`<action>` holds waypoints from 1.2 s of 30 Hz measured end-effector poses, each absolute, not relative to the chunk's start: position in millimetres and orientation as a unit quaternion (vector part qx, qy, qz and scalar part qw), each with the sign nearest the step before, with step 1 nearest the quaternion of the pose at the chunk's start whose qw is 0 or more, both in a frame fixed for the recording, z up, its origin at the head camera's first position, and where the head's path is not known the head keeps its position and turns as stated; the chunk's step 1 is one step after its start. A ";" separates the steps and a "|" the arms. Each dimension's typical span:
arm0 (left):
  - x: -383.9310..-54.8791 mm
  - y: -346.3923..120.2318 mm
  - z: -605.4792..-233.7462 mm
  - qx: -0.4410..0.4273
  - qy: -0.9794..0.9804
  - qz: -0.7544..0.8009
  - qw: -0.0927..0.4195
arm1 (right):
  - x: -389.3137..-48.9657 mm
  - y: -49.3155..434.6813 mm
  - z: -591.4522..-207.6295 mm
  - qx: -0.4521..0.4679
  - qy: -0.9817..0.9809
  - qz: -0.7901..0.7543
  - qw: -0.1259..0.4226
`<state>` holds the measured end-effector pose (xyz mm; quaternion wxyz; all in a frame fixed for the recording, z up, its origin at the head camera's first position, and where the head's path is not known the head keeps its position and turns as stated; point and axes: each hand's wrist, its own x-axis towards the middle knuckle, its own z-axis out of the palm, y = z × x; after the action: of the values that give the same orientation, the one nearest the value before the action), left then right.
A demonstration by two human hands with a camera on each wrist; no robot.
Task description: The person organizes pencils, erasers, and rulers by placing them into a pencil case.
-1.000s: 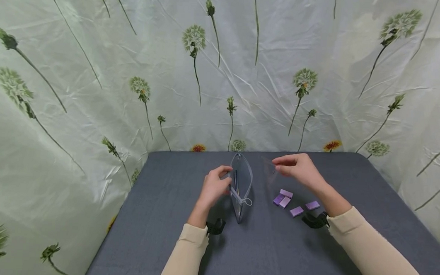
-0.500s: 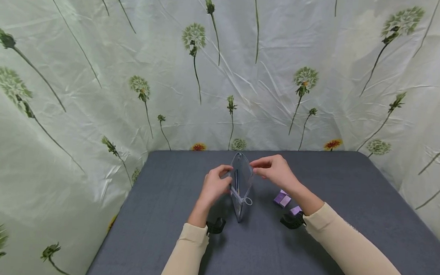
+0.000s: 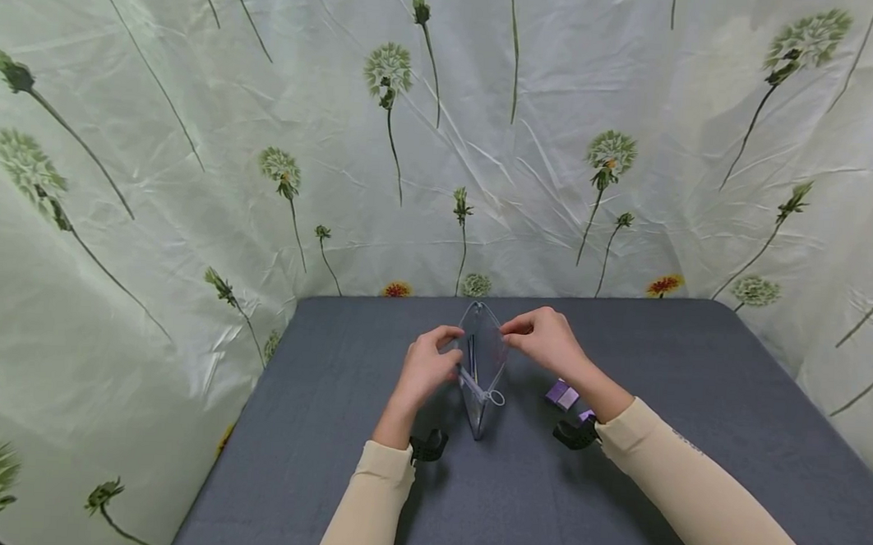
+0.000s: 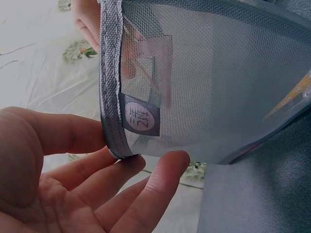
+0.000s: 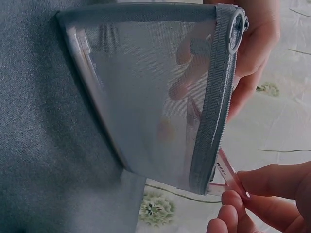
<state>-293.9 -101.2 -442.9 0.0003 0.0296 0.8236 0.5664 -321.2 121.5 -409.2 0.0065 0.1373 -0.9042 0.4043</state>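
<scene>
A grey mesh zip pouch [image 3: 473,413] stands upright on the table with its mouth spread. My left hand [image 3: 428,361] pinches the pouch's zip edge on the left side. Opposite, my right hand [image 3: 547,342] pinches a clear pinkish set square [image 5: 229,174] at the pouch's mouth. Part of it shows through the mesh in both wrist views, inside the pouch. Slim pencil-like items [image 3: 472,358] lie in the pouch, one of them yellow [image 4: 294,94] in the left wrist view. The zip's ring pull [image 3: 496,398] hangs at the near end.
Small purple blocks [image 3: 567,396] lie on the grey table [image 3: 324,431] right of the pouch, partly hidden by my right forearm. A flower-printed cloth [image 3: 305,93] hangs behind the table and along its sides.
My right hand has moved left from above the purple blocks, carrying the set square to the pouch and partly into its mouth. The left hand keeps its hold on the pouch.
</scene>
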 end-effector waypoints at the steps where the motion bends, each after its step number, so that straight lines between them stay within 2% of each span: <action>1: -293.7 -101.4 -442.4 0.031 0.825 0.565 0.000 | -321.7 121.1 -408.9 0.135 -0.906 0.400 0.007; 22: -291.5 -102.4 -441.1 0.037 0.831 0.555 0.005 | -321.1 118.8 -403.5 0.159 -0.919 0.360 0.037; 36: -291.5 -102.9 -440.6 0.040 0.828 0.560 0.009 | -318.9 151.1 -401.2 0.140 -0.901 0.410 0.025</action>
<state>-291.5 -102.9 -440.6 0.0091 0.0405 0.8276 0.5598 -318.9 151.1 -401.2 0.0250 0.1399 -0.9008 0.4102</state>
